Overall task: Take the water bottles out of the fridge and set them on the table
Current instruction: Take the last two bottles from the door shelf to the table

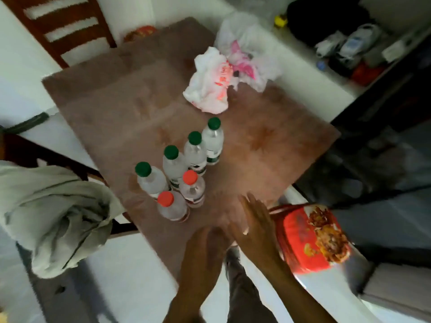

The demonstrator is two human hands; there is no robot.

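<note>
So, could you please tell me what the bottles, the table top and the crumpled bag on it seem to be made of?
The six clear bottles with green and red caps look like thin transparent plastic: see-through walls, moulded screw caps. The brown square table top seems wood or wood-look laminate with a dull finish; blur leaves it open. The white and pink crumpled bag looks like thin plastic film, creased and slightly translucent.
</note>
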